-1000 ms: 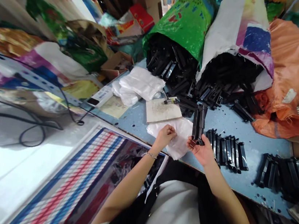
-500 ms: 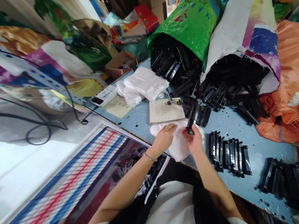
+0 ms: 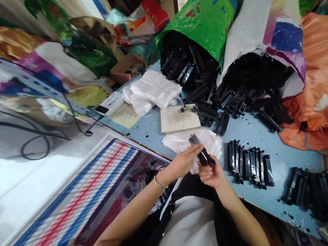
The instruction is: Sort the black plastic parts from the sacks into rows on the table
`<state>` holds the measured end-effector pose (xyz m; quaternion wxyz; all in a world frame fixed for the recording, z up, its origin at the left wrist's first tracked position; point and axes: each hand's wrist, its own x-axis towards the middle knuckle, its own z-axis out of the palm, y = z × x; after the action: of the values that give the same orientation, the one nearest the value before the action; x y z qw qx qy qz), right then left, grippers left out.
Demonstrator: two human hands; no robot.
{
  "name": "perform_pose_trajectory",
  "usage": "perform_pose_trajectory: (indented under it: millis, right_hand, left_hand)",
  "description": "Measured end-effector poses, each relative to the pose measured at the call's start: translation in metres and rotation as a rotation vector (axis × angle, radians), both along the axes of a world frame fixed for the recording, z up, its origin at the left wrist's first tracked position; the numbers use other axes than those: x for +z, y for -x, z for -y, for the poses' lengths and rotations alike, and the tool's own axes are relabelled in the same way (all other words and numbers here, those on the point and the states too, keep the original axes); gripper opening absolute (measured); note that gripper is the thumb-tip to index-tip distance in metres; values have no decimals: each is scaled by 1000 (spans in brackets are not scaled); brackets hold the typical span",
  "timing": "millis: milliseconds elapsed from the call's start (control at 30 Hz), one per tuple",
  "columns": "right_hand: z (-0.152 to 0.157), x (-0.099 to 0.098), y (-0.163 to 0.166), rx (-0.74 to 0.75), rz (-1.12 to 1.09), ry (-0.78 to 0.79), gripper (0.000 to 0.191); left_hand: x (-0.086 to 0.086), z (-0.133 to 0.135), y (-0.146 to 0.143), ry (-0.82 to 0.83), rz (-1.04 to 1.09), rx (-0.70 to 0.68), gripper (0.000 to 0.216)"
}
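Note:
My right hand (image 3: 212,173) is closed around the near end of a long black plastic part (image 3: 204,157), tilted with its far end up to the left. My left hand (image 3: 184,162), with a bracelet at the wrist, has its fingers against the middle of the same part. Below both hands on the blue table lies a stack of thin white plastic bags (image 3: 176,141). Just beyond it is a flat beige board (image 3: 179,121), with a small dark tool with a yellowish piece (image 3: 188,108) on its far edge.
Black parts spill from a green sack (image 3: 202,19) and a white sack (image 3: 244,37). Rows of black parts (image 3: 250,164) lie at right, more (image 3: 315,191) beyond. Folded white bags (image 3: 156,87) lie at left, an orange sack (image 3: 321,79) at far right. A striped bag (image 3: 81,201) stands below the table.
My right hand has drawn the black part toward my body and tilted it leftward. My left hand has moved from above the white bags onto the part. The view has shifted slightly.

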<state>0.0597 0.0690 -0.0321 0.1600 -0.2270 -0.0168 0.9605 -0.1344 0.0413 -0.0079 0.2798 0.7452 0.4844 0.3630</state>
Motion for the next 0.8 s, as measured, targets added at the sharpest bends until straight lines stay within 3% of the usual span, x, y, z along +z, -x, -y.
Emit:
perform_pose_trajectory:
  millis: [67,167,233,333,433,500,600,633,700,800]
  right_hand:
    - [-5,-1,9,-113,186,-191,39]
    - [2,3,15,-312,587,-549,33]
    - [14,8,16,-332,772,-749,28]
    - [30,20,11,-191,786,-1027,32]
    - [32,38,-6,39,625,-1293,59]
    - [22,53,-24,136,616,-1475,53]
    - [-9,71,-54,175,1036,-1763,37]
    - [-22,73,-60,214,1274,-1816,38]
    - [-48,73,-64,379,1719,-1808,43]
    - [-80,65,-51,662,1975,-1708,52]
  left_hand:
    - [4,19,-11,0,48,-87,64]
    - [3,36,-22,19,94,-45,65]
    - [1,37,-25,44,101,-56,68]
    - [6,36,-27,118,132,-65,62]
    - [31,51,-9,162,195,150,33]
    - [53,74,19,172,150,270,26]
    - [66,111,74,280,-35,157,31]
    - [60,118,88,344,-103,100,33]
    - [30,120,104,493,-240,39,32]
    - [-30,101,97,809,-510,132,24]
